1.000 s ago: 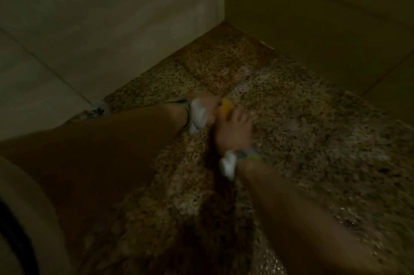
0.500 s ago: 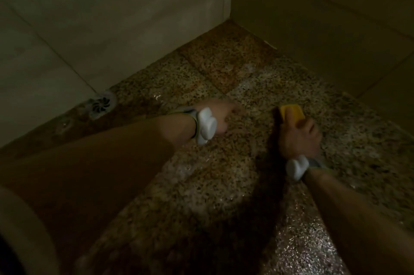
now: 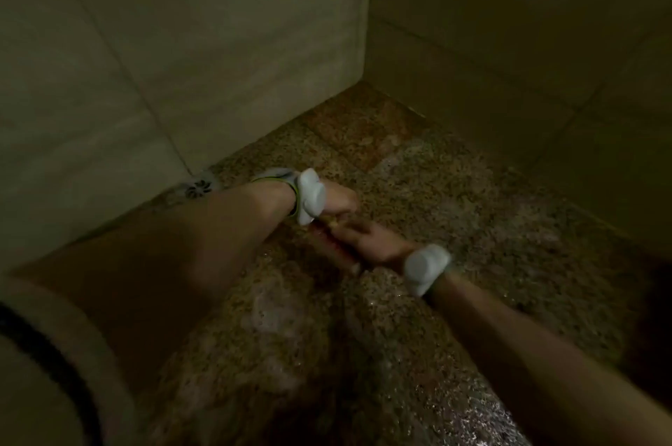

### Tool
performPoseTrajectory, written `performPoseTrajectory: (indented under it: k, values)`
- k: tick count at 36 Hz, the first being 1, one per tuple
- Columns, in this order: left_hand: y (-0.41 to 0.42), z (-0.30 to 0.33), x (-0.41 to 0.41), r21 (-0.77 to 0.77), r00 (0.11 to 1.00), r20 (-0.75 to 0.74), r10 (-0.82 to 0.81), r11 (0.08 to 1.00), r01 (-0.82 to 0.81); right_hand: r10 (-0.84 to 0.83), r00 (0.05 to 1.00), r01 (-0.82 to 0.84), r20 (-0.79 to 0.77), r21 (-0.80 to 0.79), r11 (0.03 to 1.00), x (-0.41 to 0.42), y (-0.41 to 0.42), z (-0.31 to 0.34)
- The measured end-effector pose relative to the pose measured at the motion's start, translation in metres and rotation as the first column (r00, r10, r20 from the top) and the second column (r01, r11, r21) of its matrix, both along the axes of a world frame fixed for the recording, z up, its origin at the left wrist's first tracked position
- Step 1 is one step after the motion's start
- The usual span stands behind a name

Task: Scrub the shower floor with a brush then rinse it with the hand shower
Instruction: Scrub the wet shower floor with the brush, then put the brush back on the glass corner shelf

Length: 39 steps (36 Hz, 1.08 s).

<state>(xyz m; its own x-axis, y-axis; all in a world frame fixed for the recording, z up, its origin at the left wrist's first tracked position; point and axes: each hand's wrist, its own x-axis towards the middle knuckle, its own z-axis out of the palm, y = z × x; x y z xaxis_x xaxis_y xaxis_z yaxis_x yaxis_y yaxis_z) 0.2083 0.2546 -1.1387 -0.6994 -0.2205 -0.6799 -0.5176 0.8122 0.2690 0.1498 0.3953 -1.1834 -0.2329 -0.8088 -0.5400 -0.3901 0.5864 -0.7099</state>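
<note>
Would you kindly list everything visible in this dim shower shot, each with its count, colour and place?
shower floor: one, speckled brown granite, wet with pale suds, filling the lower middle and right.
wall tiles: two walls, pale beige, meeting in a corner at upper centre.
floor drain: one, round, pale grey, at the foot of the wall on the left of the picture, just beyond the left forearm.
brush: one, only a blurred yellowish sliver showing between the two hands.
wrist devices: two, white, one on each wrist.
clothing: pale fabric with a dark stripe, bottom left corner.
left hand: fist closed, against the right hand.
right hand: low over the floor, blurred; its grip cannot be told.
</note>
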Motion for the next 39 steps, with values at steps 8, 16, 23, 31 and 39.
performPoseTrajectory:
  k: [8,16,23,31,39]
  values:
    - [0.002,0.07,0.019,-0.098,0.968,-0.186,-0.171,0.983,0.155,-0.045,0.991,0.061,-0.127,0.123,0.991,-0.045,0.001,0.113]
    - [-0.014,0.134,0.026,0.002,0.913,-0.408,0.016,1.0,-0.017,-0.212,0.895,0.184,0.393,0.108,0.977,-0.044,0.001,0.135]
    - [-0.008,0.12,0.03,-0.028,0.945,-0.317,0.078,0.995,-0.092,0.269,0.731,-0.226,-0.628,0.148,0.963,-0.033,0.017,0.045]
    - [-0.009,0.118,0.025,-0.158,0.979,-0.176,-0.102,0.985,0.075,0.24,0.92,-0.241,-0.311,0.036,0.97,-0.038,-0.006,0.117]
    - [-0.027,0.239,0.008,-0.085,0.918,-0.395,0.027,0.994,-0.066,0.148,0.844,-0.218,-0.516,-0.077,0.973,-0.056,-0.049,0.256]
